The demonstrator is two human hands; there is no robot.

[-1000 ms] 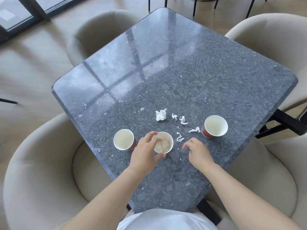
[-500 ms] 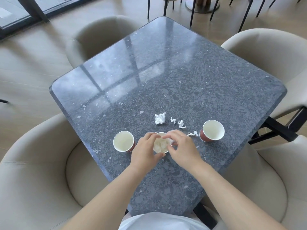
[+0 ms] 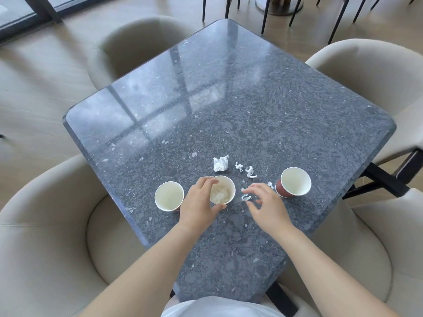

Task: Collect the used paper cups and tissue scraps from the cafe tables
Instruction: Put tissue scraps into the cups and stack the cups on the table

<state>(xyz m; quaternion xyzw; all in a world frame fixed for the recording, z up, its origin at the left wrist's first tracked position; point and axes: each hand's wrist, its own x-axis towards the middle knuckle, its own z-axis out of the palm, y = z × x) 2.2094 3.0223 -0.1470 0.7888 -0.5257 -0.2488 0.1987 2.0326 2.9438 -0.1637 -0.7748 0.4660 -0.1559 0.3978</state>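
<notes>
Gripping tissue-filled cup with left hand — drawing right hand, spread and empty, back off it toward nearest scrap on worktop; several scraps remaining.

Three cups: left cup, middle cup, right cup. Five loose scraps on the tabletop: one big scrap and four small scraps. One wad in the middle cup. Four armchairs.
</notes>
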